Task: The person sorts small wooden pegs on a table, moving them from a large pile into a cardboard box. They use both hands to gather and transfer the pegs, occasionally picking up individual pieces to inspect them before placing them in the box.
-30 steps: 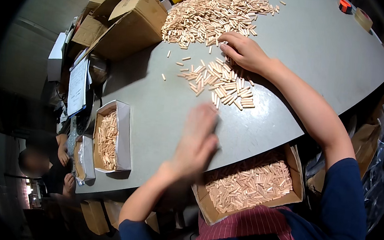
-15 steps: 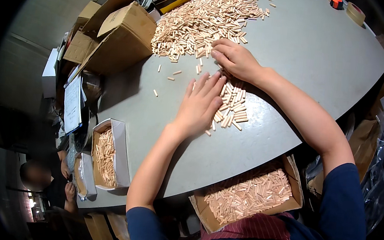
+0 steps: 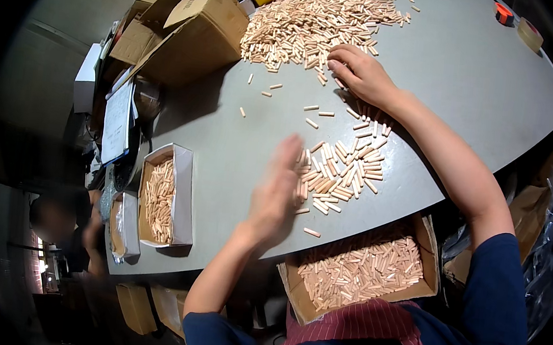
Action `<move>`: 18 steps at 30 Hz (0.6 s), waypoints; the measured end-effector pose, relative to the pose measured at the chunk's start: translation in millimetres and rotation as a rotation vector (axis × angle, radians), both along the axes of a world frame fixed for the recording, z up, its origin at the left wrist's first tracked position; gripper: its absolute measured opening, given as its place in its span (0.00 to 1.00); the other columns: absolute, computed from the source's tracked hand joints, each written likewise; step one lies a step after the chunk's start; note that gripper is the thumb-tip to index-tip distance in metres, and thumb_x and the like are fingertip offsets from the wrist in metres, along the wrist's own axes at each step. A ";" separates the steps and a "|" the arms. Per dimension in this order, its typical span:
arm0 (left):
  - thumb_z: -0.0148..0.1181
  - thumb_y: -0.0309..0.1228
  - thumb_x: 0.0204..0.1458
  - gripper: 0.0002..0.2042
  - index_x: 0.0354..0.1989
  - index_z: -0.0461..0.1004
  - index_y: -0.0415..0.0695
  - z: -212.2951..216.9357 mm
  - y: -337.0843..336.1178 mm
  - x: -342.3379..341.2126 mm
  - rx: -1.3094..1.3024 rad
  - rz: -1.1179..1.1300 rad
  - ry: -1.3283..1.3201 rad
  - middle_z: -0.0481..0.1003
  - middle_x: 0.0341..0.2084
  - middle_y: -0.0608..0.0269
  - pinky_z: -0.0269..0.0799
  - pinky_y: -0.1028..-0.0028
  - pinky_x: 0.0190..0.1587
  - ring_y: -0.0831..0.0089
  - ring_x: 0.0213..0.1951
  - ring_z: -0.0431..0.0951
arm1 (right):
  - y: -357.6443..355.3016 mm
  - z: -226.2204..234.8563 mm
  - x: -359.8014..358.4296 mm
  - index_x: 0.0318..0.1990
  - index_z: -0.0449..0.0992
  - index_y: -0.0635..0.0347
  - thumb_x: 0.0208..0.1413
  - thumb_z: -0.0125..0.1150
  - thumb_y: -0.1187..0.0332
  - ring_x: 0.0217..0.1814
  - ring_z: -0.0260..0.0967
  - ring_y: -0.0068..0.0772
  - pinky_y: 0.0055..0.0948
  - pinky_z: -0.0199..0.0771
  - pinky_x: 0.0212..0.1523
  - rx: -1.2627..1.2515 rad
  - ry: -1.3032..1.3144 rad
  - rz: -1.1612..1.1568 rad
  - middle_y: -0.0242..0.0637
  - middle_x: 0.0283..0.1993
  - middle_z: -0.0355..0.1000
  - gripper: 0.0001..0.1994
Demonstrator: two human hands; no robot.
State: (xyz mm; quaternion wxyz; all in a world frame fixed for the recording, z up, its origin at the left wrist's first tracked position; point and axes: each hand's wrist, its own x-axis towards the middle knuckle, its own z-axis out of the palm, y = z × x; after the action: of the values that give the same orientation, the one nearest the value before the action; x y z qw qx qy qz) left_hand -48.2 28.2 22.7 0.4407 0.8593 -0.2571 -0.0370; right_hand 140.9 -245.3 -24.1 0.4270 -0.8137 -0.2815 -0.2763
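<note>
Small wooden dowels lie in a large pile [image 3: 322, 25] at the far side of the grey table, with a looser spread of dowels [image 3: 342, 168] nearer me. My left hand [image 3: 276, 189], blurred by motion, stands on edge at the left of that spread, fingers stretched out and nothing seen in it. At the near edge of the large pile is my right hand [image 3: 367, 78], palm down, its fingers loosely curved and apart from the thumb. Dowels lie beneath and beside it. Below the table's front edge, an open cardboard box [image 3: 432, 255] holds many dowels.
A white-sided box [image 3: 184, 197] of dowels and a smaller box [image 3: 128, 225] stand at the left. Behind them are a clipboard [image 3: 118, 122] and large cardboard box [image 3: 202, 41]. Orange tape measure [image 3: 503, 13] and tape roll [image 3: 530, 35] lie far right. Another person [image 3: 81, 228] sits left.
My left hand has drawn toward me and turned on edge. The nearer dowels have spread out and come closer to the front edge. My right hand remains by the large pile.
</note>
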 end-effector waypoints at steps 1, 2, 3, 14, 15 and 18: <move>0.46 0.38 0.70 0.25 0.71 0.60 0.40 -0.7 8.5 -3.1 -0.019 0.074 -0.014 0.57 0.72 0.47 0.49 0.58 0.74 0.54 0.73 0.55 | 0.2 0.6 0.4 0.47 0.78 0.62 0.68 0.55 0.60 0.52 0.74 0.48 0.39 0.75 0.52 -0.010 -0.009 0.001 0.42 0.50 0.74 0.14; 0.48 0.35 0.68 0.22 0.67 0.65 0.39 -5.1 18.0 -5.4 -0.037 0.146 -0.029 0.62 0.68 0.48 0.53 0.60 0.72 0.56 0.70 0.60 | 1.7 -0.2 -0.6 0.47 0.78 0.62 0.68 0.55 0.60 0.52 0.74 0.47 0.39 0.75 0.52 -0.019 -0.012 0.006 0.42 0.50 0.74 0.14; 0.51 0.32 0.67 0.19 0.63 0.71 0.39 -9.9 26.0 -7.0 -0.056 0.218 -0.045 0.67 0.64 0.49 0.58 0.62 0.70 0.58 0.67 0.65 | 3.0 -0.9 -1.4 0.47 0.78 0.62 0.68 0.55 0.60 0.52 0.74 0.47 0.39 0.75 0.52 -0.027 -0.015 0.009 0.42 0.51 0.74 0.14; 0.67 0.23 0.48 0.05 0.34 0.82 0.45 0.7 -11.7 -18.1 0.188 0.123 -0.423 0.76 0.34 0.62 0.69 0.66 0.47 0.63 0.41 0.72 | -1.0 -5.3 1.6 0.47 0.78 0.64 0.63 0.60 0.68 0.57 0.73 0.46 0.38 0.75 0.58 -0.086 -0.036 0.002 0.43 0.58 0.73 0.10; 0.68 0.23 0.48 0.06 0.34 0.83 0.45 0.5 -10.5 -20.2 0.208 0.107 -0.427 0.76 0.34 0.62 0.69 0.66 0.46 0.63 0.40 0.72 | -1.5 -6.0 1.4 0.47 0.78 0.64 0.62 0.60 0.69 0.57 0.73 0.47 0.38 0.75 0.57 -0.093 -0.027 0.018 0.43 0.58 0.73 0.10; 0.68 0.23 0.47 0.06 0.35 0.83 0.45 -0.6 -6.3 -25.2 0.200 0.066 -0.427 0.76 0.33 0.62 0.69 0.67 0.45 0.62 0.40 0.72 | 0.8 -2.6 -3.2 0.45 0.79 0.65 0.60 0.60 0.72 0.57 0.73 0.47 0.38 0.75 0.57 -0.109 0.003 0.059 0.43 0.57 0.73 0.08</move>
State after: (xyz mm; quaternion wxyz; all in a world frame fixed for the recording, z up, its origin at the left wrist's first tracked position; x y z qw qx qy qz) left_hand -73.4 21.9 22.1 0.2899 0.8950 -0.3113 0.1346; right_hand 137.7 -244.5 -26.8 0.3901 -0.8276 -0.3193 -0.2467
